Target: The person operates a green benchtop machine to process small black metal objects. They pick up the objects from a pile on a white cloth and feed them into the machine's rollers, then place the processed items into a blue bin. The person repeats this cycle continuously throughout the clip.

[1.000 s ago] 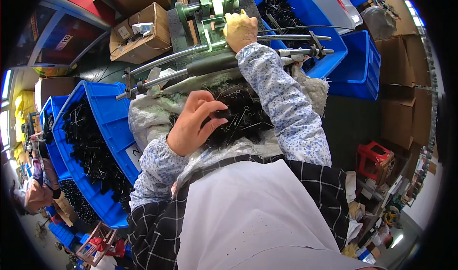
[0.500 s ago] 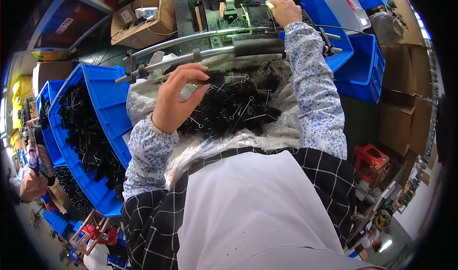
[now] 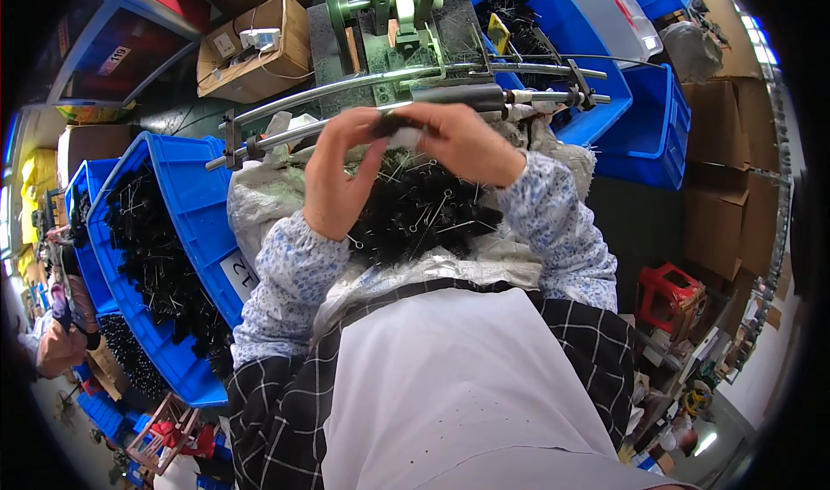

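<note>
My left hand (image 3: pixel 335 174) and my right hand (image 3: pixel 471 144) meet in front of the machine. Between their fingertips is a small black-bristled brush (image 3: pixel 393 125), blurred and partly covered by the fingers; both hands are closed on it. Just below lies a pile of black-bristled wire brushes (image 3: pixel 428 213), with thin metal stems and looped ends, on a whitish woven sack (image 3: pixel 484 272) over my lap. Beyond my hands stands a metal machine (image 3: pixel 402 32). A dark sleeve (image 3: pixel 475 98) sits on the steel rod across its front.
At left, a blue crate (image 3: pixel 186 174) holds many similar black brushes. A blue bin (image 3: pixel 596 66) with more brushes stands at right, beside another blue bin (image 3: pixel 653 127). A cardboard box (image 3: pixel 255 53) is behind left, and a red stool (image 3: pixel 666 304) at right.
My right hand has come back from the machine's right side to meet my left hand. My left hand, open before, has risen slightly and closed on the dark brush with the right.
</note>
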The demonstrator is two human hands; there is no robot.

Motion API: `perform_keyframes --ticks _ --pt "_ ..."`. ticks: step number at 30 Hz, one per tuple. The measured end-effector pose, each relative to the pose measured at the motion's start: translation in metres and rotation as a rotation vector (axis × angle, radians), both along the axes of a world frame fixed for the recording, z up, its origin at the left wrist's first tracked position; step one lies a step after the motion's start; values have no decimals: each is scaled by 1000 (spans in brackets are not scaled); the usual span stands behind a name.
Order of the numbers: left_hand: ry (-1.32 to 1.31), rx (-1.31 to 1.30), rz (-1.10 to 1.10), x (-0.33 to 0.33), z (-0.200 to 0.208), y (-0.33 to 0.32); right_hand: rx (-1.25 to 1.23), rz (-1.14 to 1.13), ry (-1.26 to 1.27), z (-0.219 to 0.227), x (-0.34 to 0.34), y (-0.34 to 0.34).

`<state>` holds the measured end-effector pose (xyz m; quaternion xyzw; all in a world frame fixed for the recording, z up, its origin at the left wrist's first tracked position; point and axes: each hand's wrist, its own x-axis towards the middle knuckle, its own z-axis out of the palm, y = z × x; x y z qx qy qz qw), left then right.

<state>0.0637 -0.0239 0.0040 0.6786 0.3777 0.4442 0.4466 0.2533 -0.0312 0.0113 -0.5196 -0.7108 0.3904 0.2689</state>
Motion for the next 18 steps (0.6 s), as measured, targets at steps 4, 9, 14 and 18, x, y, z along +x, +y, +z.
perform_keyframes --ticks 4,9,14,18 --pt "542 77 -194 -37 -19 -4 437 -478 -709 -40 49 58" --pt "1065 72 -397 -36 -44 -29 556 -486 -961 -68 71 95" --pt "998 76 -383 -33 -47 -30 503 -461 -964 -72 68 105" --pt "916 75 -371 -31 -46 -31 543 -441 -882 -79 77 105"
